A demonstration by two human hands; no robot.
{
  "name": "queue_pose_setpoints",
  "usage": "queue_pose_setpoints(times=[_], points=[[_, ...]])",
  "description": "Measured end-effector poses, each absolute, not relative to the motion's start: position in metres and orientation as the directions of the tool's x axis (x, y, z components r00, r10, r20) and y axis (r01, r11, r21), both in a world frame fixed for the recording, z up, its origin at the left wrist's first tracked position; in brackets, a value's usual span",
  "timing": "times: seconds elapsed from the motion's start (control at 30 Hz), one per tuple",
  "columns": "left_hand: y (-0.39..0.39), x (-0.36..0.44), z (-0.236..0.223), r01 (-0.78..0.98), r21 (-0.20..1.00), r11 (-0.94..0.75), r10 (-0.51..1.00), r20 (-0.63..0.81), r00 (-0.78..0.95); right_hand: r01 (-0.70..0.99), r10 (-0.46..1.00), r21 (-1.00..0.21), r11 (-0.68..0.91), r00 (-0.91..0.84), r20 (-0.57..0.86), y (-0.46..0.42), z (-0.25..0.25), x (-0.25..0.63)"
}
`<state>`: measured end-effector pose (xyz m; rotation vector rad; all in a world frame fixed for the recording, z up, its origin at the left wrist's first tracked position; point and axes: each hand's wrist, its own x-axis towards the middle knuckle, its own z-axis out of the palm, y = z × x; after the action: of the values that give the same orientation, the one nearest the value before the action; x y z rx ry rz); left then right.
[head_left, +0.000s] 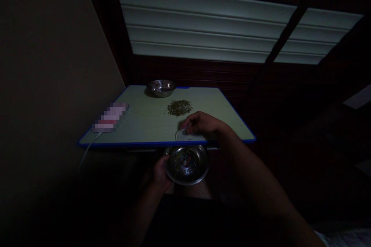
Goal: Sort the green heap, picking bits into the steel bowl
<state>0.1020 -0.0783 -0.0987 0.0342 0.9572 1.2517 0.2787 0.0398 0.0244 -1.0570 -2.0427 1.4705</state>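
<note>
My left hand (161,173) grips the left rim of a steel bowl (187,164), held just below the front edge of a small pale table (145,123). A few small bits lie in that bowl. My right hand (203,123) rests on the table near its front edge, fingers curled on a small pale round lid-like thing (185,136). A heap of small greenish grains (179,107) lies on the table just beyond that hand.
A second steel bowl (161,87) stands at the table's far edge. A pinkish blurred object (110,117) with a white cord (88,148) lies at the left. A wall rises on the left; slatted shutters (203,27) behind. The room is very dark.
</note>
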Motion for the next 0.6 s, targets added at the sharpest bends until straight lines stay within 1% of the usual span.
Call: queue_pose_setpoints(times=[0.07,0.17,0.3,0.37,0.43,0.6], points=[[-0.078,0.102,-0.100,-0.783,0.504,0.365,0.802,-0.597,-0.010,0.323,0.817,-0.932,0.164,-0.574,-0.056,0.047,0.025,0.278],[-0.078,0.102,-0.101,-0.791,0.501,0.352,0.805,-0.593,-0.018,0.314,0.900,-0.924,0.219,-0.431,0.066,0.063,0.023,0.274],[-0.078,0.103,-0.101,-0.803,0.500,0.325,0.818,-0.575,-0.026,0.400,0.943,-0.872,0.283,-0.280,0.178,0.079,0.010,0.270],[-0.079,0.102,-0.101,-0.794,0.505,0.337,0.817,-0.576,-0.020,0.422,0.939,-0.846,0.325,-0.253,0.234,0.081,0.001,0.270],[-0.079,0.102,-0.101,-0.785,0.515,0.344,0.820,-0.572,-0.015,0.445,0.938,-0.830,0.337,-0.229,0.258,0.081,-0.007,0.270],[-0.079,0.101,-0.103,-0.786,0.513,0.345,0.812,-0.584,-0.025,0.503,0.915,-0.765,0.402,-0.245,0.319,0.082,-0.017,0.271]])
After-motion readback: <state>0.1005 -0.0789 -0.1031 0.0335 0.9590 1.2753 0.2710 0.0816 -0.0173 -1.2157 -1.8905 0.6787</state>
